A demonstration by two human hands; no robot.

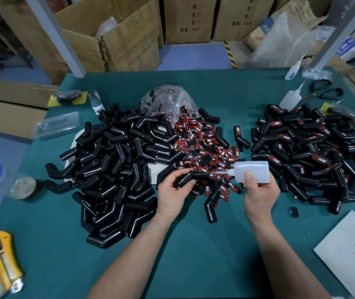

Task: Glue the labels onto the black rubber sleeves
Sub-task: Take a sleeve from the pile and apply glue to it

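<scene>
A bent black rubber sleeve (186, 178) is held just above the green bench (194, 244), near its middle. The fingers (176, 174) of the left hand (172, 195) are curled around it. The right hand (258, 195) is clamped on a white glue bottle (252, 169), thumb on its face, with the nozzle tip laid against the sleeve's upper arm. Red-and-black labels (206, 147) lie heaped just behind the hands, spilling from a clear bag (168, 100). Unlabelled sleeves (118, 158) are piled to the left and labelled sleeves (312, 152) to the right. Scissors (323, 91) and two spare bottles (291, 98) sit at the far right, and a yellow utility knife (6, 260) lies at the near left.
</scene>
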